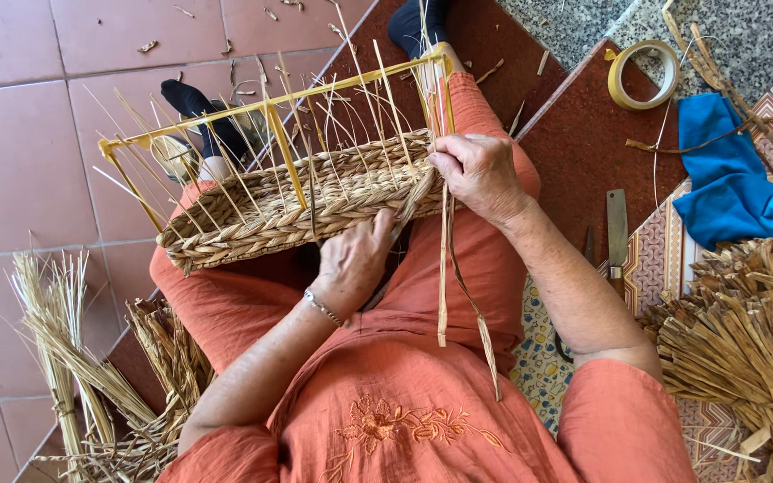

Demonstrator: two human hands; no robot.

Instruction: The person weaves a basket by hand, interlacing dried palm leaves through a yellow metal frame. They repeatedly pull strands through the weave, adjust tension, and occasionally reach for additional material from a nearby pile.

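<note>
Basket (306,201) sits on the lap, half woven on a yellow frame (270,105), just beyond both hands. Left hand (355,259) rests flat against its near wall, fingers loosely curled, gripping nothing I can make out. Right hand (476,174) at the basket's right end, pinched closed on straw strands (445,268) hanging down over the lap. Straw bundles (744,340) lie right, blue cloth (731,183) and tape roll (643,74) far right.

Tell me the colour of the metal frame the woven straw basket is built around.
Yellow: the thin rectangular metal frame shows best in the head view, above the woven straw basket.
</note>
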